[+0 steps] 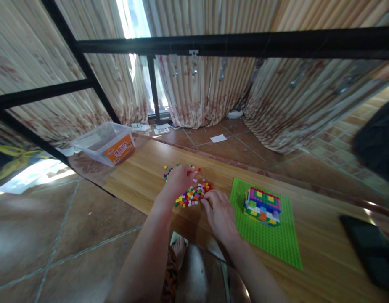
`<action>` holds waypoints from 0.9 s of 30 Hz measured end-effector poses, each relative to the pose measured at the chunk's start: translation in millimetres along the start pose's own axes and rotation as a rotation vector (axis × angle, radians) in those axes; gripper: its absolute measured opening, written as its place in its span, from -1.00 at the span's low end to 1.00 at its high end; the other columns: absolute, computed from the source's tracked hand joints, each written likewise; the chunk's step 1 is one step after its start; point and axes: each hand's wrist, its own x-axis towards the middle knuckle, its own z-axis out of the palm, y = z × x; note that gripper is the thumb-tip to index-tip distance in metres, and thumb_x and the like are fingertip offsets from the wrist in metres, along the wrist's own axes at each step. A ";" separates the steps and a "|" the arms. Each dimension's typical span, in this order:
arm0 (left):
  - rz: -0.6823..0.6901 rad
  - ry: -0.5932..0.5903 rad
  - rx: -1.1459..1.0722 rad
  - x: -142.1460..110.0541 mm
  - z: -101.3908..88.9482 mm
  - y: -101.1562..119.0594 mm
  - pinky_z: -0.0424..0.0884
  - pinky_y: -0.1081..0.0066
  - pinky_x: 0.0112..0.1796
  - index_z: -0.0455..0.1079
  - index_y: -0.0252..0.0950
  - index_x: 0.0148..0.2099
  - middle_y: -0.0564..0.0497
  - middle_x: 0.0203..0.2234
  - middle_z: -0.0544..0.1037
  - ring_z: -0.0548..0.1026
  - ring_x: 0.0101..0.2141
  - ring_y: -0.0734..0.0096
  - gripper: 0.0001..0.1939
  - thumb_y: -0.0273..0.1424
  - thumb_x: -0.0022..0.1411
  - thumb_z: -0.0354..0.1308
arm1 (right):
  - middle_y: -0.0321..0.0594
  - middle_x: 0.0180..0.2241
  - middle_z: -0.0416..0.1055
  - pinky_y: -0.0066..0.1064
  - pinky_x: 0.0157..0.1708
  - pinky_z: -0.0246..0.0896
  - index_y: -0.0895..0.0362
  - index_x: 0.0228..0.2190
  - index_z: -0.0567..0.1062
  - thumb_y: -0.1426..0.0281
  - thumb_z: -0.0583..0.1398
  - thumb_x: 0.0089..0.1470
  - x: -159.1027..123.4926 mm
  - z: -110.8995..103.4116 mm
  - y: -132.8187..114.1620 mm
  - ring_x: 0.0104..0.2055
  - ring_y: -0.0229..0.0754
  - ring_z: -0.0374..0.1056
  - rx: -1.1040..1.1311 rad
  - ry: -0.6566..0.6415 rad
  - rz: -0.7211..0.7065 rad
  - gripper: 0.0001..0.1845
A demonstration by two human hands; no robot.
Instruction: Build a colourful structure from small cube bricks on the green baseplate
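Note:
Small multicoloured toy bricks (189, 196) lie in a loose pile on the wooden bench. My left hand (179, 182) reaches over the far side of the pile, its thumb and fingers drawn together; whatever may be between them is too small to make out. At the pile's right edge is my right hand (220, 212), fingers bent and thumb close to the forefinger, touching or nearly touching the bricks. Its fingertips hide any piece there. To the right, a block-shaped brick build (263, 206) in many colours stands on a green baseplate (284, 246).
A clear plastic bin (99, 141) with an orange label stands at the bench's far left end. A dark flat device (369, 248) lies at the right. Black metal bars (213, 45) cross in front of striped curtains (200, 92). White paper (218, 138) lies beyond the bench.

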 end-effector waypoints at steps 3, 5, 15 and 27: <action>0.044 0.008 0.034 1.0 2.5 -0.7 0.19 0.47 -0.40 0.57 -0.29 -0.25 -0.02 -0.45 0.59 0.42 -0.43 0.41 -0.69 -0.37 0.24 -0.02 | -0.20 -0.35 0.48 -0.34 -0.27 0.26 0.09 -0.33 0.47 0.27 0.10 0.20 -1.2 -20.4 2.3 -0.30 -0.18 0.37 0.129 0.104 0.116 -0.80; 0.079 0.014 0.055 2.0 4.1 -0.7 0.18 0.46 -0.41 0.56 -0.29 -0.29 -0.03 -0.47 0.58 0.42 -0.44 0.41 -0.70 -0.38 0.23 -0.02 | -0.21 -0.36 0.50 -0.36 -0.28 0.28 0.08 -0.34 0.51 0.23 0.13 0.16 -5.3 -37.1 10.6 -0.32 -0.19 0.40 0.200 0.197 0.171 -0.78; 0.181 -0.113 0.135 -7.6 23.3 35.6 0.26 0.43 -0.34 0.51 -0.29 -0.30 -0.04 -0.41 0.59 0.49 -0.36 0.36 -0.74 -0.45 0.23 -0.03 | -0.17 -0.52 0.54 -0.29 -0.40 0.40 0.20 -0.30 0.57 0.21 0.24 -0.08 -45.8 -130.1 90.0 -0.44 -0.09 0.49 0.254 0.486 0.780 -0.64; 0.327 -0.175 0.076 -27.0 71.6 83.7 0.34 0.40 -0.31 0.47 -0.28 -0.28 -0.06 -0.37 0.59 0.52 -0.35 0.33 -0.76 -0.44 0.24 -0.05 | -0.12 -0.40 0.58 -0.30 -0.37 0.36 0.17 -0.32 0.63 0.13 0.27 -0.16 -55.6 -128.7 98.4 -0.36 -0.05 0.49 0.196 0.279 0.772 -0.58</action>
